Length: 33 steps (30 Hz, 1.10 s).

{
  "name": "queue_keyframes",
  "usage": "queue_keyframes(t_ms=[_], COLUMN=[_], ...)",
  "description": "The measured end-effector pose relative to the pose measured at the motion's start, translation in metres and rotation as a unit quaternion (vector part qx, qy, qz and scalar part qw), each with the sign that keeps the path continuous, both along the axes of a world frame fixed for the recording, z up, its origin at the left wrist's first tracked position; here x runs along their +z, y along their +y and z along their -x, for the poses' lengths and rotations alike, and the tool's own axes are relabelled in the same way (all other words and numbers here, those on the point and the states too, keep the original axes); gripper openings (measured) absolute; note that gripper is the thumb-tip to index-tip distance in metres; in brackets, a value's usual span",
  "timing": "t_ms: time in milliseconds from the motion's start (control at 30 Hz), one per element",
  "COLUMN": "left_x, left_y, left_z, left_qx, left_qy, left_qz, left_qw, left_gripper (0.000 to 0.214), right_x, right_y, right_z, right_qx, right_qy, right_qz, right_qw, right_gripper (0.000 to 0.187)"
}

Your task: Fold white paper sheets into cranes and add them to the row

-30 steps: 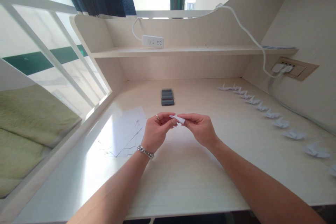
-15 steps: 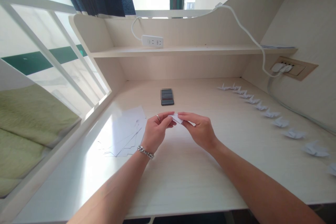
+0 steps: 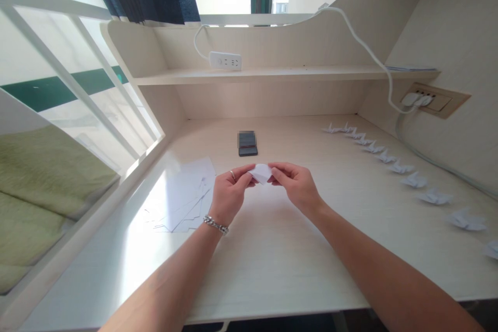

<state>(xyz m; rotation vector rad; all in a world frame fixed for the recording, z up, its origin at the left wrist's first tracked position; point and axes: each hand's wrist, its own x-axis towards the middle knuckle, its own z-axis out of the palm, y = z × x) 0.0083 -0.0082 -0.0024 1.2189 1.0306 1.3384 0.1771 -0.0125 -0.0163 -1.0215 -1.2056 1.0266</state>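
Note:
Between my hands, above the middle of the desk, is a small folded piece of white paper (image 3: 261,173). My left hand (image 3: 230,190), with a ring and a chain bracelet, pinches its left corner between thumb and fingers. The right corner is gripped by my right hand (image 3: 296,187), its thumb in front and the fingers curled behind. A broad pale face of the paper shows, coming to a point at the bottom. Just beyond the hands lies a dark phone-like object (image 3: 248,144), partly blurred out.
Loose white sheets (image 3: 187,192) lie on the desk (image 3: 272,259) at left, partly in bright sunlight. Several folded paper cranes (image 3: 433,196) stand in a row along the right side. A power strip (image 3: 225,60) rests on the shelf (image 3: 272,75); a white cable (image 3: 365,44) runs to the wall socket (image 3: 439,101).
The folded paper has turned so that more of its face shows. My right thumb has moved up onto the front of it, while the left hand stays nearly in place.

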Motion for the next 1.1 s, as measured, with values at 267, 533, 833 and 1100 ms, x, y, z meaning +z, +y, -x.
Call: queue_keyframes(t_ms=[267,533,833,1100], left_x=[-0.0009,-0.0028,-0.0049,-0.0024], left_y=[0.0,0.0039,-0.0028,-0.0047], left_z=[0.0009,0.0049,0.0015,0.0001], left_qx=[-0.004,-0.025,-0.122,-0.071], left_qy=[0.024,0.043,0.016,0.049], left_qz=[-0.012,-0.036,-0.065,-0.087], left_qw=[1.0,0.998,0.99,0.992], left_gripper=[0.031,0.033,0.032,0.016], right_x=[0.0009,0.0022,0.0057,0.0053], right_y=[0.0023,0.0016,-0.0013,-0.0025], right_z=[-0.0012,0.0004,-0.0003,0.0002], right_qx=[0.01,0.039,0.091,0.132], right_qy=[0.051,0.07,0.059,0.058], right_qz=[0.036,0.052,0.063,0.064], right_qw=[0.998,0.995,0.992,0.987], right_gripper=[0.03,0.032,0.03,0.032])
